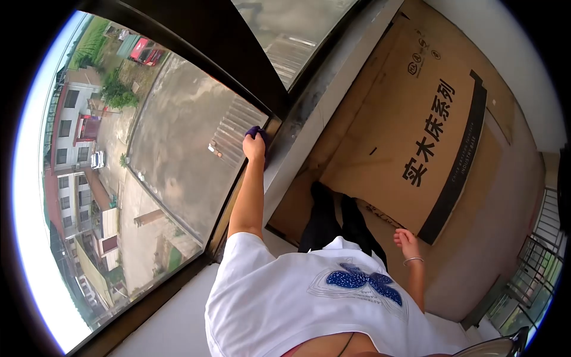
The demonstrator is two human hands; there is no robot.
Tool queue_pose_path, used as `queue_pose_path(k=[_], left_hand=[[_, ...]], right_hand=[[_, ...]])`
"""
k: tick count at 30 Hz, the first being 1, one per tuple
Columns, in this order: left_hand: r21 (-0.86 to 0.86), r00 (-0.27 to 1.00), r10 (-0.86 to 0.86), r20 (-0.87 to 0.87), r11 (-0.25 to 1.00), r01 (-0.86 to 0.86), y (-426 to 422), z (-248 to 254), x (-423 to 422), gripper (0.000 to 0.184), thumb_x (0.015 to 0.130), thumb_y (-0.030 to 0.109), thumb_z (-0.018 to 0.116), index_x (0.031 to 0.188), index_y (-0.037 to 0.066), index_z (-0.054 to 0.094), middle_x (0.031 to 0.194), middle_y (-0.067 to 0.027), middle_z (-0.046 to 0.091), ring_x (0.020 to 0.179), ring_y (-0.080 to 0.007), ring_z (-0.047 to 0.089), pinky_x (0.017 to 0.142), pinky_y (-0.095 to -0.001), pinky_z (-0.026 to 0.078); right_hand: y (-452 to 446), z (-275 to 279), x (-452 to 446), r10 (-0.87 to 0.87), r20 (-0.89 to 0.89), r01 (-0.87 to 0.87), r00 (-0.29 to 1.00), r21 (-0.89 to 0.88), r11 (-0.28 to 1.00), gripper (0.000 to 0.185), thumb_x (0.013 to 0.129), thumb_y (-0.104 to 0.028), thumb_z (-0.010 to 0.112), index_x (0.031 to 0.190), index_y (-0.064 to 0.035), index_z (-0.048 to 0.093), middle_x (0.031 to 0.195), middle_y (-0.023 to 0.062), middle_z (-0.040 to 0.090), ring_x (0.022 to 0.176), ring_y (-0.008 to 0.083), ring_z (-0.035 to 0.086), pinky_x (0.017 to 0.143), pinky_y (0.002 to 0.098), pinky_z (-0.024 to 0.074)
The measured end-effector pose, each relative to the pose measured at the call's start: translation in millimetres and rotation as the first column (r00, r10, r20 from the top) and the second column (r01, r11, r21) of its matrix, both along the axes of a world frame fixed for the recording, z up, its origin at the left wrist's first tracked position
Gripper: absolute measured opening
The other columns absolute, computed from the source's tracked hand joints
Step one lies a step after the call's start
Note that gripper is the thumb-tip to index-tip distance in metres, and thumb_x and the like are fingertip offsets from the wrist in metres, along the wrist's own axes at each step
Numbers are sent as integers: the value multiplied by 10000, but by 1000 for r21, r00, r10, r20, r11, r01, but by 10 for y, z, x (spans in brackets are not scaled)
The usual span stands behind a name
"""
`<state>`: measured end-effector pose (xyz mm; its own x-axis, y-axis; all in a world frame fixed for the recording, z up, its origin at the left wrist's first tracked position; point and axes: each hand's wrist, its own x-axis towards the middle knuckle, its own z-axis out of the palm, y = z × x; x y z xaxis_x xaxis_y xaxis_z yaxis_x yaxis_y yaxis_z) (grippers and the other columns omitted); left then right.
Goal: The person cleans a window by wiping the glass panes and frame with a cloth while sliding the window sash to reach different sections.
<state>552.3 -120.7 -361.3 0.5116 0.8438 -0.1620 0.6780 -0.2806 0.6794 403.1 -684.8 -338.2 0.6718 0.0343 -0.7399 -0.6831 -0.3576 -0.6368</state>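
My left hand (pixel 254 147) reaches out to the lower corner of the window frame. Its fingers are closed on a bunched purple cloth (pixel 254 131), pressed against the frame beside the glass. Most of the cloth is hidden under the hand. My right hand (pixel 407 242), with a bracelet at the wrist, hangs by my side near a large cardboard box (pixel 380 149). Its fingers are loosely curled together, and nothing shows in them.
A dark window frame (pixel 244 53) surrounds the panes, with a grey sill (pixel 324 107) alongside. The flat cardboard, printed with black characters, takes up much of the right side by my legs. A barred window (pixel 535 256) is at far right. Buildings (pixel 71 137) and a yard lie outside.
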Motion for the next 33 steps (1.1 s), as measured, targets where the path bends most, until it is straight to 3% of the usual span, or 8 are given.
queue_pose_path(k=[7, 13, 16, 18, 19, 26, 30, 33], left_hand=[[124, 972, -6, 233, 992, -23, -199, 629, 389, 304, 875, 210, 579, 1007, -61, 621, 937, -260, 656, 906, -397, 632, 799, -434, 477], [29, 350, -142, 926, 951, 309, -292, 2237, -4, 212, 925, 4, 490, 1110, -15, 591, 947, 0, 611, 859, -83, 539, 761, -244, 445], [-361, 576, -187, 796, 618, 699, -388, 2090, -233, 134, 939, 106, 530, 1035, 28, 580, 881, 17, 596, 825, -48, 486, 698, -269, 416], [174, 459, -888, -22, 448, 877, -500, 2045, -338, 208, 868, 195, 573, 1052, 101, 600, 854, -136, 663, 839, -294, 646, 713, -403, 488], [142, 442, -895, -57, 431, 891, -612, 1871, -407, 252, 822, 235, 596, 1042, 111, 594, 855, -173, 658, 831, -366, 623, 683, -455, 488], [-57, 325, -754, 571, 358, 932, -1264, 2034, -668, 333, 887, 157, 613, 1168, 13, 506, 996, -180, 635, 922, -321, 629, 810, -381, 488], [-23, 511, -549, 662, 666, 746, -879, 2734, -700, 282, 891, 93, 603, 1152, 9, 536, 1023, -156, 622, 850, -242, 630, 755, -314, 488], [459, 345, -483, 805, 875, 154, -425, 3302, -710, 285, 869, -15, 592, 1142, -64, 529, 1096, -164, 609, 946, -198, 596, 855, -285, 462]], right_hand=[[496, 39, -88, -9, 17, 8, 1000, 65, 998, 245, 989, -223, 498, 1143, -66, 606, 977, 37, 653, 821, 113, 628, 730, 248, 503], [849, -306, 264, 208, 202, -218, 957, 27, 976, 258, 997, -222, 484, 1162, -56, 591, 1004, 49, 646, 859, 127, 628, 752, 254, 502], [1472, 308, 636, 117, 317, -189, 941, 209, 959, 271, 996, -223, 483, 1180, -49, 577, 1049, 60, 633, 894, 136, 624, 781, 261, 500], [1872, 840, 842, 104, 239, -185, 965, 344, 920, 319, 994, -221, 489, 1266, -57, 516, 1155, 82, 590, 984, 163, 608, 832, 270, 495], [1994, 971, 915, 90, 222, -180, 971, 429, 885, 360, 992, -214, 489, 1318, -62, 478, 1208, 97, 565, 1030, 180, 595, 855, 280, 495], [2577, 1431, 1003, 68, 204, -208, 977, 812, 546, 743, 943, -400, 533, 1504, -87, 160, 1461, 83, 329, 1355, 211, 336, 1104, 371, 307], [2717, 1506, 1220, 10, 96, -92, 995, 915, 392, 723, 930, -404, 552, 1492, -107, 208, 1420, 95, 399, 1241, 218, 478, 1036, 355, 392], [2664, 1461, 1566, 183, 170, -242, 968, 825, 510, 468, 985, -351, 469, 1333, -39, 447, 1296, 112, 516, 1097, 199, 572, 939, 321, 457]])
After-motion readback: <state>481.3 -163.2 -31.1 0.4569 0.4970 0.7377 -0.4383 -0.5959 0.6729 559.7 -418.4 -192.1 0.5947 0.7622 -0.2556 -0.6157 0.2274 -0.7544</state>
